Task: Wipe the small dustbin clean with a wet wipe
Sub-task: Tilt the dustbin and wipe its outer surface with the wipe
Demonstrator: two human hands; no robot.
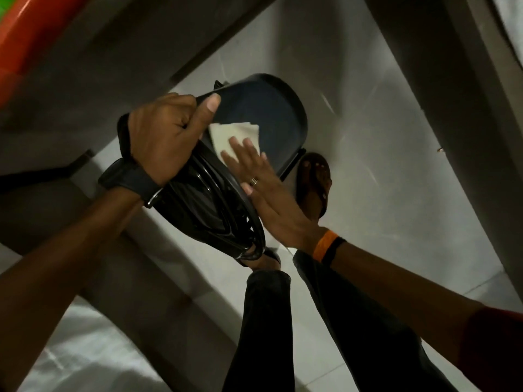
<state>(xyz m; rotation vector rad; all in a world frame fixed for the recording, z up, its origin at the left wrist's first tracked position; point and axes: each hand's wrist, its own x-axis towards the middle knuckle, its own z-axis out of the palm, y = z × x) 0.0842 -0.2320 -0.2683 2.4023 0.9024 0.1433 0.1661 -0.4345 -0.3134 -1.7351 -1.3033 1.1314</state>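
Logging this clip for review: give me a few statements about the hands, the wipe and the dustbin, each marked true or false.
1. The left hand grips the black dustbin at its edge. True.
2. The dustbin stands upright on the floor. False: it is lifted and tilted, held above the pale floor.
3. The right hand presses the wet wipe with flat, spread fingers. True.
4. The wipe is balled up inside a closed fist. False: it lies flat against the dark lid surface.
5. The right wrist wears an orange band. True.
6. The left wrist is bare. False: a dark strap circles it.
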